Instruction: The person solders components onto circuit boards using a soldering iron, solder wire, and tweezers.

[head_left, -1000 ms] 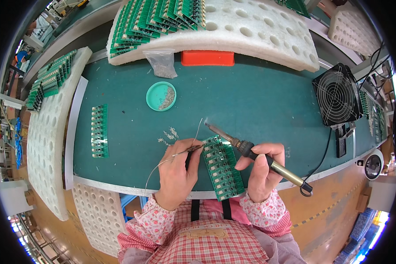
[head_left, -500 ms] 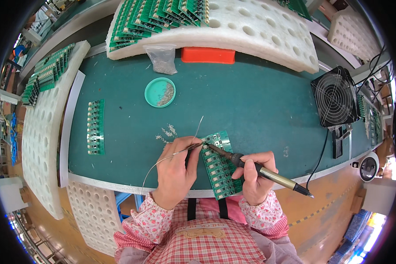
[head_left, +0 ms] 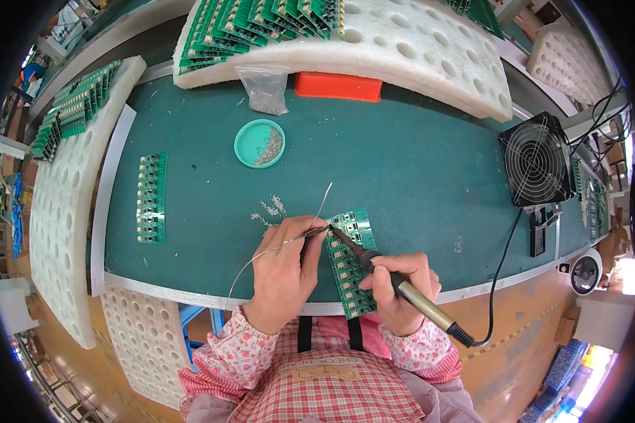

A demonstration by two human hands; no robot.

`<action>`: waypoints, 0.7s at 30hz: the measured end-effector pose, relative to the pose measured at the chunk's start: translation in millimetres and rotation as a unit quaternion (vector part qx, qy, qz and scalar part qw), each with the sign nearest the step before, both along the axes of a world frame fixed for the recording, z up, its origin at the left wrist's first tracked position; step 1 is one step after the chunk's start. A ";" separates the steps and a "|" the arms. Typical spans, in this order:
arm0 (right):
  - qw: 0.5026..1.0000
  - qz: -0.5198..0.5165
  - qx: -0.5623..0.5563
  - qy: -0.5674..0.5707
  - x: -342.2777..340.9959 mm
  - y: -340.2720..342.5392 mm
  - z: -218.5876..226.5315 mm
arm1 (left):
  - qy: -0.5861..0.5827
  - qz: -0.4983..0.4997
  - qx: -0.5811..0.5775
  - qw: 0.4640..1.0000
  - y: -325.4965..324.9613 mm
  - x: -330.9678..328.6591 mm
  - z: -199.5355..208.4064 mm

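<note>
A green circuit board (head_left: 347, 275) with a row of small white components lies at the table's front edge. My left hand (head_left: 281, 271) is closed at the board's upper left side, pinching thin solder wire (head_left: 245, 266) and what look like dark tweezers (head_left: 313, 232). One wire end sticks up above the fingers. My right hand (head_left: 404, 292) grips a soldering iron (head_left: 422, 304) by its handle, across the board. The iron's tip meets the tweezer tips near the board's upper left corner; whether it touches a pad is too small to tell.
Another board (head_left: 152, 199) lies to the left. Beyond are small loose parts (head_left: 271, 208), a turquoise dish (head_left: 240, 146), a plastic bag (head_left: 264, 90) and a red tray (head_left: 339, 87). White foam racks (head_left: 416, 53) hold boards. A black fan (head_left: 536, 159) stands right; the iron's cord (head_left: 504, 264) hangs there.
The soldering iron has tilted more steeply, its handle end swinging down and left with my right hand. My left hand stays nearly in place. The view has shifted slightly.
</note>
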State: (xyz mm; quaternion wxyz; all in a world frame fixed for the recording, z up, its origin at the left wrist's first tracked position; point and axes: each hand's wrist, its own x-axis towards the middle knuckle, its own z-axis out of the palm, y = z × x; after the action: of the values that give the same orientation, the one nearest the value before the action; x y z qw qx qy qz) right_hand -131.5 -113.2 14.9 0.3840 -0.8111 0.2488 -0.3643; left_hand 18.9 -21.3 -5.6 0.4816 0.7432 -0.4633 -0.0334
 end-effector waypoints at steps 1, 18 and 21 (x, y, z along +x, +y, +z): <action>1.000 0.007 -0.019 -0.010 0.2 0.0 -1.2 | 0.001 -0.001 -0.001 1.000 0.0 0.0 0.1; 0.997 -0.035 -0.066 -0.026 -25.9 0.8 -12.6 | -0.008 0.000 -0.005 1.000 -0.8 -0.5 -0.1; 0.992 0.013 -0.110 0.062 -31.8 2.4 -13.4 | 0.000 0.004 -0.012 1.000 1.2 -0.7 0.5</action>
State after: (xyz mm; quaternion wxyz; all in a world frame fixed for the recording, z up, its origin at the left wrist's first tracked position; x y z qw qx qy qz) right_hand -163.3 -110.8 1.6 0.2812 -0.8726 0.2197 -0.3333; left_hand 18.2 -20.1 -5.0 0.4905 0.7390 -0.4611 -0.0258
